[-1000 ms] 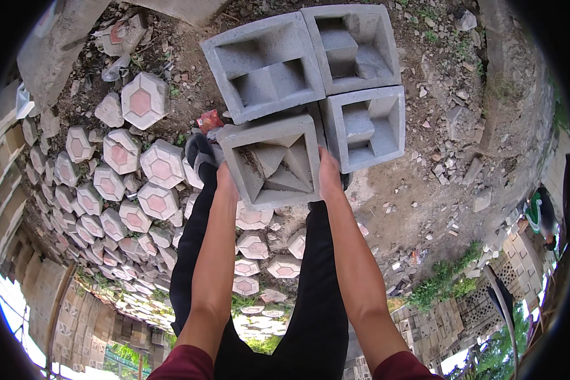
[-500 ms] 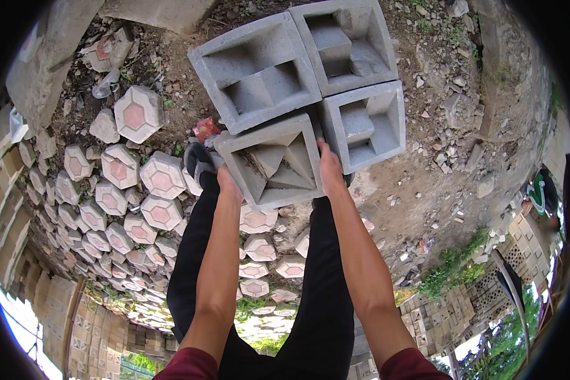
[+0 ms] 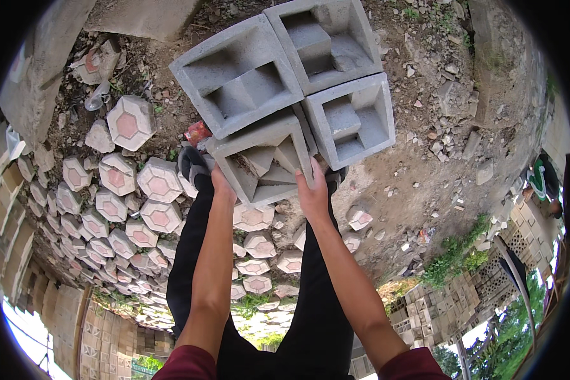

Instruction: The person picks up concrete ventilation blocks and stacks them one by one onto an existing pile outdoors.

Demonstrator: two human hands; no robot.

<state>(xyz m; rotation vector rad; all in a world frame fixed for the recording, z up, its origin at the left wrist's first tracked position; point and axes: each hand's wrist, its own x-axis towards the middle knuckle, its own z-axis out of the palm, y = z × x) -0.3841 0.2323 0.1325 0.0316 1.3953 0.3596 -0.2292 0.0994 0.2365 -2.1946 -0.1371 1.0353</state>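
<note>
A grey hollow concrete block (image 3: 269, 166) with angled inner faces lies nearest to me, slightly turned. At its left side my left hand (image 3: 223, 185) is closed on the edge, its fingers mostly hidden. My right hand (image 3: 313, 193) grips the near right corner, thumb against the rim and fingers at the outer side. Three similar blocks adjoin it: a large one (image 3: 240, 75) beyond, another (image 3: 323, 45) at the far right, and a smaller-looking one (image 3: 353, 120) on the right. A narrow gap separates the gripped block from the right one.
Hexagonal pavers (image 3: 161, 180) with pink centres cover the ground to the left. A red wrapper (image 3: 197, 133) lies by my left shoe (image 3: 194, 166). Rubble (image 3: 446, 149) is scattered on the right. Stacked blocks (image 3: 437, 304) stand behind at the lower right.
My right hand has moved down the block's right side to its near corner, thumb now over the rim. My left hand keeps its hold. The view has shifted slightly.
</note>
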